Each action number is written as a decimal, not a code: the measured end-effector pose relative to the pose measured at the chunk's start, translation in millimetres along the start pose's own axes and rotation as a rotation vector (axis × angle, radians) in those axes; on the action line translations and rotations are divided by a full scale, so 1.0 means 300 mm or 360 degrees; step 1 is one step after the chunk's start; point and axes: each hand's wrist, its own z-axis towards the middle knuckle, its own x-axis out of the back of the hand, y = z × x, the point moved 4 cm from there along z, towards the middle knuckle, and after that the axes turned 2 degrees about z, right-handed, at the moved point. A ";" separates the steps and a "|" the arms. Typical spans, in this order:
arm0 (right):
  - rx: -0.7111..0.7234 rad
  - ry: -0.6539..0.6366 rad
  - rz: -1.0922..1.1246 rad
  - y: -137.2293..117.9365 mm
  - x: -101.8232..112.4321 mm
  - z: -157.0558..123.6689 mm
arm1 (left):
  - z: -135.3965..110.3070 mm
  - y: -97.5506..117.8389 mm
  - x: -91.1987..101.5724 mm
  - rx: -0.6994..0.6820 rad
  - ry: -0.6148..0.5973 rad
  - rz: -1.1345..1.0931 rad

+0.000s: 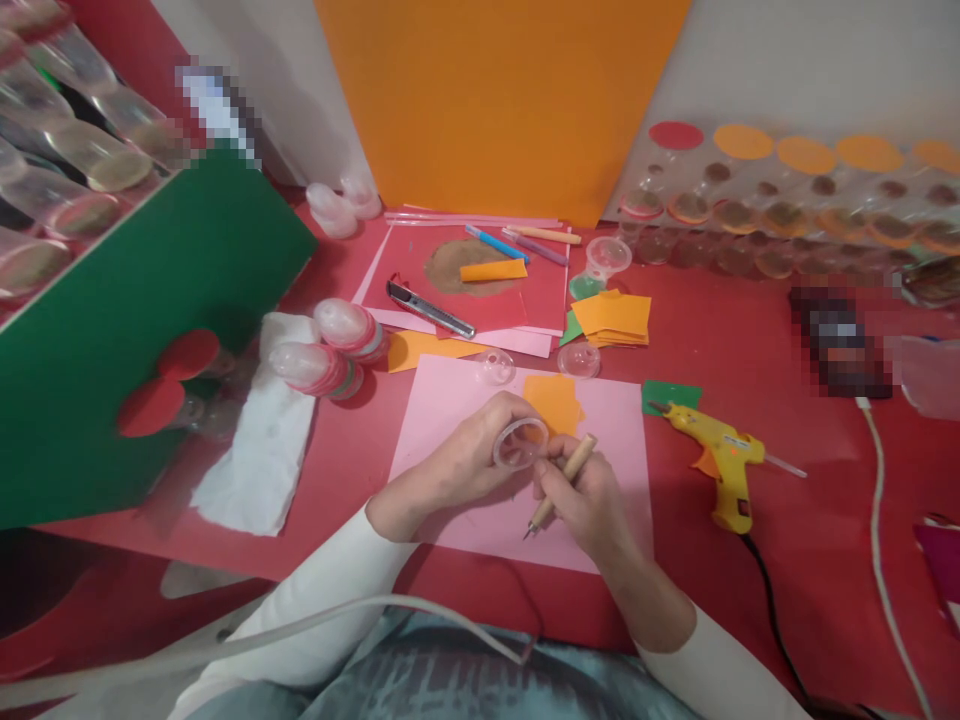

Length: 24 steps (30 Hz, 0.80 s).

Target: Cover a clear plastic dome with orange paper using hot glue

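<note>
In the head view my left hand is wrapped around a small clear plastic cup, its round rim tilted up towards me. My right hand grips a wooden-handled pointed tool whose short metal tip angles down to the left, away from the cup. Fingertips of the right hand are close to the cup's right side; whether they touch it I cannot tell. Beneath both hands lies a pink sheet. An orange paper piece rests on it, just beyond the cup. Two clear plastic lids sit near its far edge.
A yellow glue gun with a black cord lies right. Behind are a box cutter, pens and stacked orange papers. Capped plastic bottles and a white cloth are left, beside a green board.
</note>
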 end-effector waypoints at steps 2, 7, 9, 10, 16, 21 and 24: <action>0.0012 0.0012 -0.0016 0.000 0.002 -0.002 | 0.002 0.003 -0.003 0.0006 -0.0013 0.0008; 0.0063 0.0042 -0.0026 0.002 0.007 -0.006 | 0.004 0.017 -0.007 0.0034 -0.0044 -0.0012; 0.0056 0.0020 -0.0001 0.005 0.006 -0.005 | 0.003 0.015 -0.006 0.0069 -0.0032 -0.0043; 0.0049 0.0004 0.0014 0.007 0.005 -0.005 | 0.002 0.012 -0.005 0.0085 -0.0019 -0.0059; 0.0038 -0.0025 0.0046 0.008 0.005 -0.004 | 0.003 0.007 0.004 0.0077 0.0013 -0.0039; 0.0014 0.0056 0.0029 -0.004 0.009 -0.007 | 0.007 0.013 -0.003 0.0097 -0.0060 0.0040; 0.0009 0.0041 0.0032 -0.003 0.007 -0.006 | 0.006 0.013 -0.003 0.0143 -0.0071 0.0028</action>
